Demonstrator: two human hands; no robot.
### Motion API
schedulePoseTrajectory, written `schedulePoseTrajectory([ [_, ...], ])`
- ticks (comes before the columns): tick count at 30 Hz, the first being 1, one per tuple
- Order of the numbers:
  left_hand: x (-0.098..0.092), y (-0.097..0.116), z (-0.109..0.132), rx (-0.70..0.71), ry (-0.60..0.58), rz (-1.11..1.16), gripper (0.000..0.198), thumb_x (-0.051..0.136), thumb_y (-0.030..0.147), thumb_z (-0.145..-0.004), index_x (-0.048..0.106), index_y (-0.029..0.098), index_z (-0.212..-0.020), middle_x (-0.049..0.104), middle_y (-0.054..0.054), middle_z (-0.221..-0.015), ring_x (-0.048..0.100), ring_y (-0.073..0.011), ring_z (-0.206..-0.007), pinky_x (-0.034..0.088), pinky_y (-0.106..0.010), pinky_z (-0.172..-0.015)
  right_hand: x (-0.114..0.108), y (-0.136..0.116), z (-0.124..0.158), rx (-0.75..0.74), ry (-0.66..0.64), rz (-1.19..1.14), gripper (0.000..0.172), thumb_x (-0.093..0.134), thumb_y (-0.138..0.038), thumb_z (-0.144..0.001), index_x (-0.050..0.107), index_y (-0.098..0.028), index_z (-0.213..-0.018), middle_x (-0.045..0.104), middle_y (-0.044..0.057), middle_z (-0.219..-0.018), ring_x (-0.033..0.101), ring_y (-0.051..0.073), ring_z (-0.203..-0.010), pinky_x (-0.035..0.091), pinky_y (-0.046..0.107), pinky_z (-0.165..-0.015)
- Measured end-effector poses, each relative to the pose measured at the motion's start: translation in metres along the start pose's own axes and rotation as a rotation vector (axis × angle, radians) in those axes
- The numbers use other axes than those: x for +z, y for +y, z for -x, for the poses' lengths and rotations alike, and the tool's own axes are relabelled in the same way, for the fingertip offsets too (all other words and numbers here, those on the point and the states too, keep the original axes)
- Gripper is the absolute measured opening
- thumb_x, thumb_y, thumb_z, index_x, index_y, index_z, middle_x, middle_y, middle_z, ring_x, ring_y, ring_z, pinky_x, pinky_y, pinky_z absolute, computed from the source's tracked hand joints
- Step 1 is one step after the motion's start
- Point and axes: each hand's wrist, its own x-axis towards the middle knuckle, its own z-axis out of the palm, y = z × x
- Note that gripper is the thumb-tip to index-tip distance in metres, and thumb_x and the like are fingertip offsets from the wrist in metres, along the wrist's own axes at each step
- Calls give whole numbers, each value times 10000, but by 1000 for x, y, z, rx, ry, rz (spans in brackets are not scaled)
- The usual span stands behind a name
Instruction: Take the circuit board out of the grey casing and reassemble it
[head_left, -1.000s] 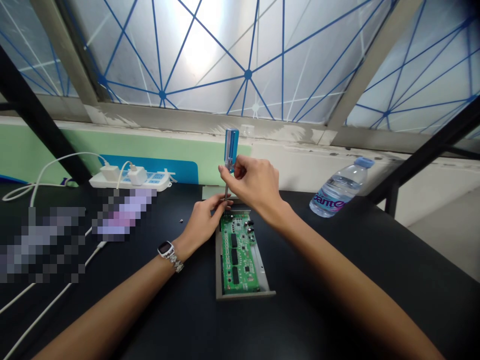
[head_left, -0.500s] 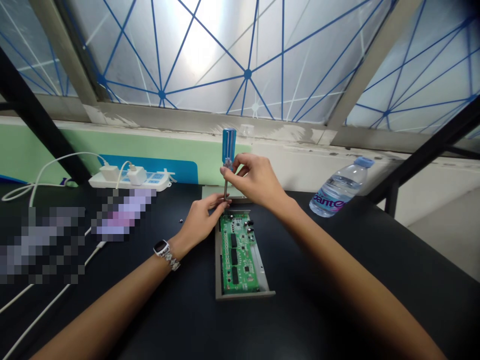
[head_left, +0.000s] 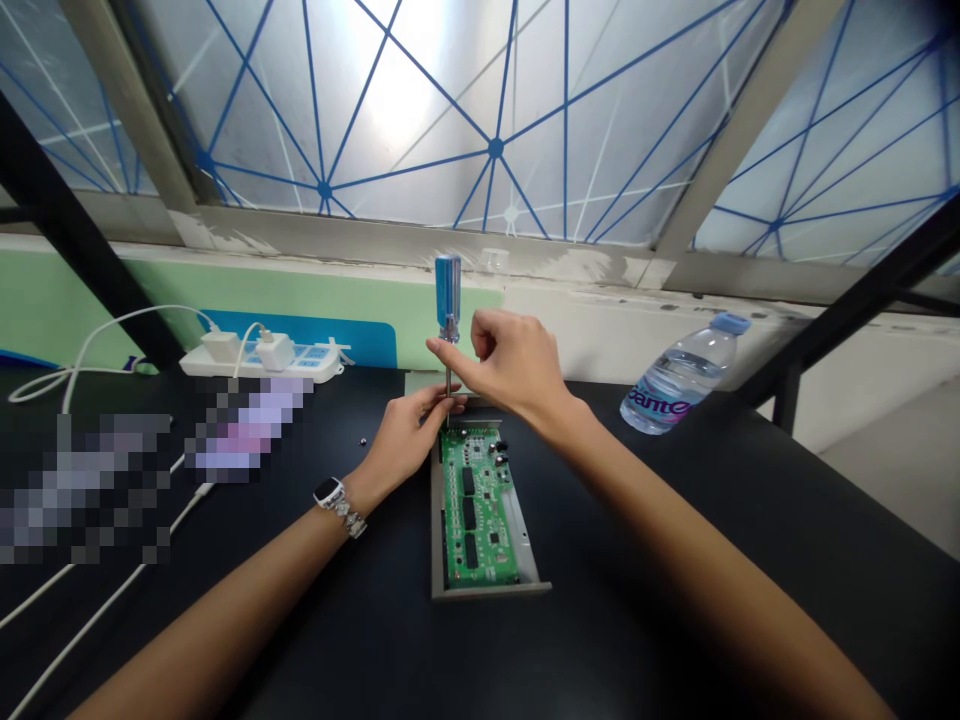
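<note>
A screwdriver [head_left: 448, 290] with a blue and clear handle stands nearly upright at the far left corner of a green circuit board [head_left: 491, 535]. The board sits in a grey metal tray [head_left: 437, 560]. My left hand [head_left: 409, 430], with a watch on its wrist, pinches the lower shaft near the tip, which is hard to make out. My right hand [head_left: 517, 360] is at the base of the handle; its thumb lies across there and its other fingers are curled to the right. Behind the hands a pale flat piece [head_left: 420, 383] is partly hidden.
A tiny metal piece, perhaps a screw [head_left: 363, 441], lies left of my left hand. A power strip [head_left: 330, 365] with chargers and white cables [head_left: 97, 612] is at the left, near a blurred-out phone-like thing [head_left: 247, 425]. A water bottle [head_left: 675, 380] leans at the right.
The screwdriver handle has shifted slightly left and stands straighter. My right thumb has slid left across its base, and the right fingers have curled away from the handle. My left hand has hardly moved.
</note>
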Motion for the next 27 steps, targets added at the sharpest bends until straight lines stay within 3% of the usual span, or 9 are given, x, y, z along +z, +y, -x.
schedulePoseTrajectory([
  [4,2,3,0,15,28,-40,288,558,331,-986,710,154,-1153,780,-88,-1100,732,-251,-1053,571,-387,-964,8,-4,3,25,-4,73,575,611,-643,-861,394,-204,-559,527,-1,-563,433,131,-542,227,301,-556],
  [13,6,5,0,5,64,0,276,611,359,-952,726,156,-1099,789,-80,-1082,742,-259,-1032,579,-370,-950,11,-4,4,23,57,89,447,620,-458,-887,452,-190,-572,550,-20,-614,467,114,-565,246,289,-556],
  [21,4,3,1,20,49,-27,298,583,323,-972,702,153,-1186,780,-90,-1104,743,-244,-1028,572,-375,-965,10,-8,5,21,74,81,369,614,-371,-857,482,-186,-567,548,-10,-679,441,106,-554,262,288,-560],
  [23,4,4,1,25,64,-50,288,588,322,-969,716,151,-1162,788,-87,-1068,751,-244,-997,583,-367,-932,10,-8,4,33,72,97,372,620,-388,-852,490,-186,-568,556,-7,-673,444,109,-554,260,291,-566],
  [27,5,6,1,14,78,-42,275,609,330,-956,731,152,-1127,792,-80,-1065,752,-245,-995,586,-364,-931,10,-5,4,40,57,121,519,607,-584,-867,482,-187,-558,563,5,-639,462,125,-562,235,298,-561],
])
